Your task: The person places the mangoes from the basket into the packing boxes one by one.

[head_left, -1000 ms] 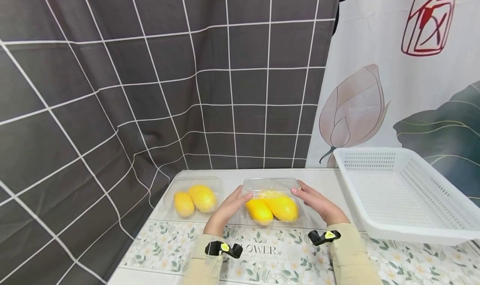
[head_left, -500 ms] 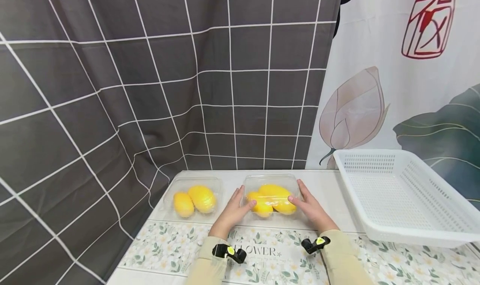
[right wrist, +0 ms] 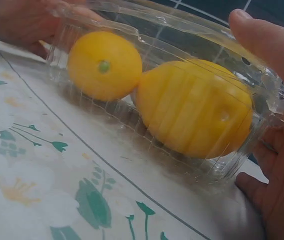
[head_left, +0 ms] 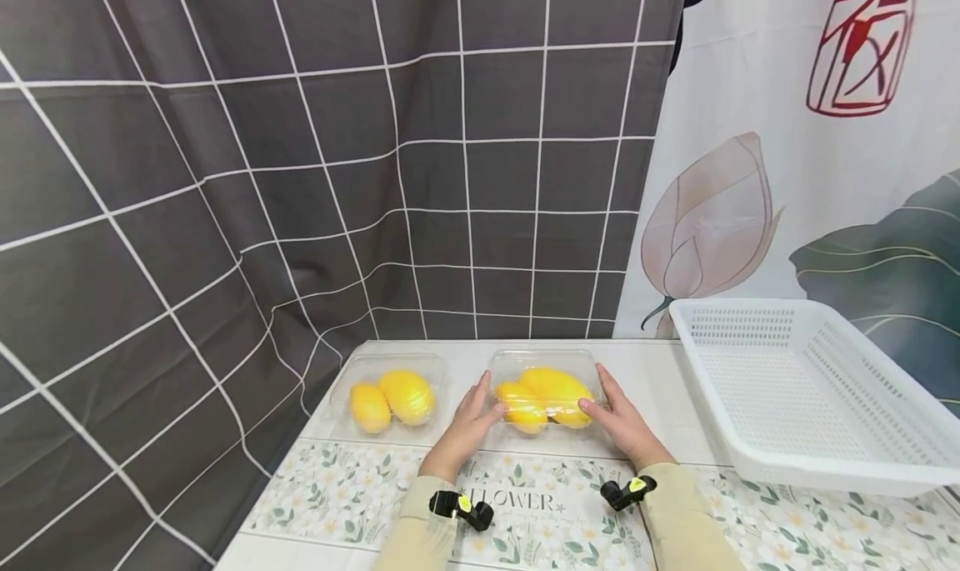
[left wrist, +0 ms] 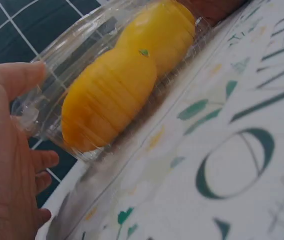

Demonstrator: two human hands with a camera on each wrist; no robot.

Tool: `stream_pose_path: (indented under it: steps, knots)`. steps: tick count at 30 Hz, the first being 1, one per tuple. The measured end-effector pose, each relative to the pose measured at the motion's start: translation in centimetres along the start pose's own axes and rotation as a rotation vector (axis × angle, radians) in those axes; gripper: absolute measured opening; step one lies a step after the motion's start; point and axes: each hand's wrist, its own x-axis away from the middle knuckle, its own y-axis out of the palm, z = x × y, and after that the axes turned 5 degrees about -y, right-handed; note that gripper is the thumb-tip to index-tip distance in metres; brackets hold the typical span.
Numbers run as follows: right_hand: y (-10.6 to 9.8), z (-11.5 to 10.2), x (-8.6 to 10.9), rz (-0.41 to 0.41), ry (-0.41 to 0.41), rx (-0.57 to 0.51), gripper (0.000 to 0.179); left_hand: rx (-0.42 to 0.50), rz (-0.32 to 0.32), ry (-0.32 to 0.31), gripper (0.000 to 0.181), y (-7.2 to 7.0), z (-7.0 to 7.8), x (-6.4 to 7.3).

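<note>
A clear plastic clamshell box (head_left: 543, 358) stands on the table between my hands, with two yellow, lemon-like fruits (head_left: 553, 390) inside. In the left wrist view, a green stem spot shows on one fruit (left wrist: 109, 95). My left hand (head_left: 467, 428) holds the box's left end, its thumb (left wrist: 24, 77) on the upper edge and the other fingers lower at the side. At the other end my right hand (head_left: 626, 425) grips the corner, thumb (right wrist: 262, 37) over the rim. A second clear box (head_left: 427, 364) with two similar fruits sits to the left, untouched.
A large white perforated basket (head_left: 780, 463) stands on the right side of the table. A flower-printed cloth band (head_left: 330, 488) runs along the table's front. Behind hangs a dark curtain (head_left: 502, 179) with white grid lines, beside a white printed one (head_left: 720, 79).
Over the second, the box between my hands has shifted slightly away from me, and the fruits show higher in it. My right hand has moved inward with it. The last half second shows little movement.
</note>
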Motion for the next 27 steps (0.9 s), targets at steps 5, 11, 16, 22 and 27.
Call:
stream_pose_path:
  steps: [5, 11, 16, 22, 27]
  knots:
    - [0.28, 0.18, 0.16, 0.023, -0.015, -0.021, 0.085, 0.076, -0.020, -0.001, 0.065, 0.25, -0.38, 0.02]
    - [0.30, 0.24, 0.14, 0.039, -0.018, -0.035, 0.083, 0.141, -0.014, 0.012, 0.065, 0.57, -0.80, -0.21]
    - [0.27, -0.08, 0.13, 0.039, 0.005, -0.031, 0.087, 0.162, -0.003, 0.025, 0.066, 0.74, -0.99, -0.24]
    - [0.20, -0.49, 0.40, 0.037, -0.012, -0.082, 0.072, 0.169, 0.006, 0.038, 0.068, 0.82, -1.02, -0.22]
    - [0.13, -0.59, 0.52, 0.033, 0.004, -0.087, 0.060, 0.122, 0.035, 0.055, 0.069, 0.77, -0.98, -0.26]
